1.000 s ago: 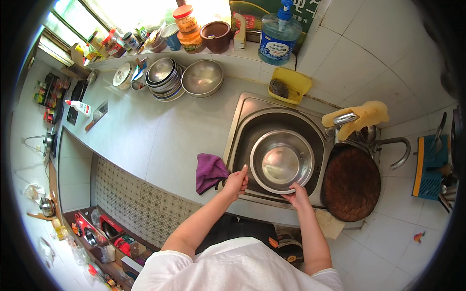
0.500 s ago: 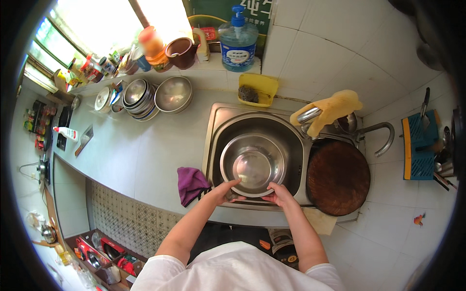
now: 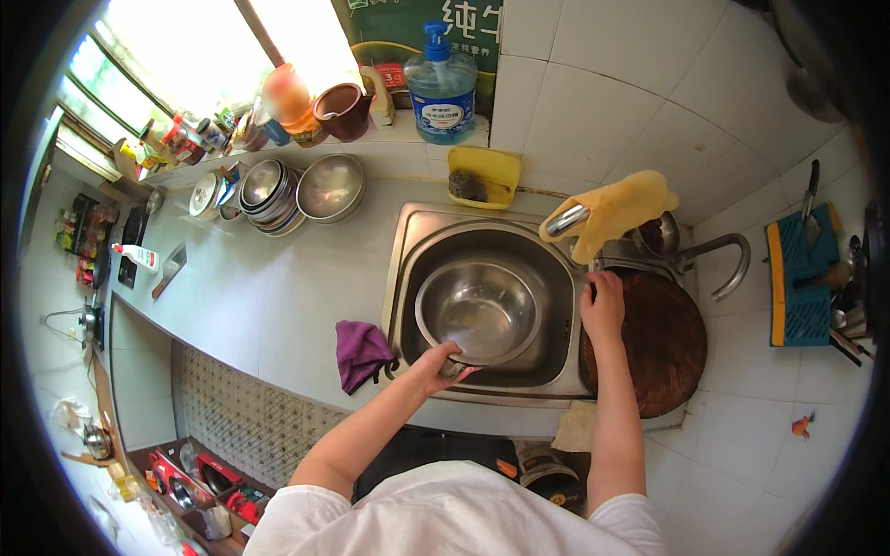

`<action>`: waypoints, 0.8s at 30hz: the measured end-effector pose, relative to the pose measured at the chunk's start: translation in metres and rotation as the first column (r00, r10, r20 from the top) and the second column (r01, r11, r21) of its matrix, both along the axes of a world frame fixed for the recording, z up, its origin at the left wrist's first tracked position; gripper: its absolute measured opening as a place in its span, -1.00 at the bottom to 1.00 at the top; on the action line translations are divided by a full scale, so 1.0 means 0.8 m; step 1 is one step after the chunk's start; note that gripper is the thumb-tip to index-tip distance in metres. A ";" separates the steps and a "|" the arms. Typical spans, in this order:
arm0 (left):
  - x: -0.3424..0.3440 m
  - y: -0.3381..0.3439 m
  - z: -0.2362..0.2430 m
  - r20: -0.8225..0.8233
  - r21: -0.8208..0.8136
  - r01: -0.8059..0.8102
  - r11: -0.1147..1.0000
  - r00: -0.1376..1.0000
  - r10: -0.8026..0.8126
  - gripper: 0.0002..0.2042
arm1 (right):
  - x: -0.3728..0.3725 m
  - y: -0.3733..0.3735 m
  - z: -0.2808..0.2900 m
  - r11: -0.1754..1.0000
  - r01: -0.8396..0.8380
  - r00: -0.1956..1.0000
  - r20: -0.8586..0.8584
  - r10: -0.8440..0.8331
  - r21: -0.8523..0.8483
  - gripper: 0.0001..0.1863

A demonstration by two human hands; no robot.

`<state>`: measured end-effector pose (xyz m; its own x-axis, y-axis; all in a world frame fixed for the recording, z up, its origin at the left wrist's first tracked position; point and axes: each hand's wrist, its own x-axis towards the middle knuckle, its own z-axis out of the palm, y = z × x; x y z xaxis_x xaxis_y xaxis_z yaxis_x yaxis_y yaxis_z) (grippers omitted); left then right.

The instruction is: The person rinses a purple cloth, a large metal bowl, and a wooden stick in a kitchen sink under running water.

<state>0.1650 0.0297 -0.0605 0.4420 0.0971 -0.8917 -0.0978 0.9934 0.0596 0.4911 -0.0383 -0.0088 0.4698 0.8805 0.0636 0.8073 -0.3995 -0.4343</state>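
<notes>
My left hand (image 3: 445, 368) grips the near rim of a shiny steel basin (image 3: 477, 310), thumb inside the rim and fingers below. The basin is tilted within the steel sink (image 3: 559, 361). Whether it holds any water I cannot tell. My right hand (image 3: 604, 301) is off the basin, over the sink's right rim beside a round brown chopping board (image 3: 654, 357). Its fingers are loosely bent and apart, with nothing seen in them. Just beyond it, a yellow rubber glove (image 3: 626, 211) drapes over the metal tap (image 3: 567, 220).
A purple cloth (image 3: 360, 355) lies left of the sink. Behind it sit a yellow tray (image 3: 501, 176) with a scouring pad and a blue pump bottle (image 3: 442, 97). Stacked steel bowls (image 3: 331, 188) stand at the back left. A blue utensil rack (image 3: 799, 278) hangs on the right wall.
My right hand has let go of the basin's rim and moved right and away from me to the sink's right edge. My left hand keeps its hold, and the basin is tilted differently.
</notes>
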 end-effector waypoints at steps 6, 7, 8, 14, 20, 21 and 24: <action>0.008 -0.001 0.030 -0.061 0.071 -0.027 0.997 0.998 0.031 -0.55 | -0.034 -0.019 -0.025 0.951 -0.029 0.979 0.201 -0.035 0.308 -0.70; 0.006 -0.001 0.028 -0.064 0.075 -0.037 0.996 0.997 0.042 -0.55 | -0.047 -0.013 -0.013 0.913 0.021 0.988 0.134 -0.082 0.407 -0.76; 0.003 -0.003 0.023 -0.047 0.086 -0.046 0.995 0.998 0.050 -0.55 | -0.061 -0.006 -0.014 0.911 0.012 0.989 0.129 -0.071 0.411 -0.76; -0.003 -0.012 0.015 -0.033 0.144 -0.030 0.989 0.999 0.035 -0.57 | -0.125 0.015 -0.058 0.801 0.581 0.122 -0.989 0.088 0.143 -0.76; -0.013 -0.020 0.018 -0.038 0.144 -0.036 0.989 0.998 0.042 -0.59 | -0.157 0.046 -0.086 0.872 0.464 -0.439 -0.895 0.075 -0.154 -0.75; -0.013 -0.019 0.023 -0.040 0.123 -0.039 0.992 0.998 0.044 -0.60 | -0.161 0.056 -0.084 0.881 0.443 -0.467 -0.882 0.069 -0.166 -0.74; -0.020 -0.023 0.020 -0.021 0.103 -0.054 0.993 0.998 0.057 -0.61 | -0.173 0.095 -0.085 0.882 0.423 -0.582 -0.809 0.089 -0.207 -0.72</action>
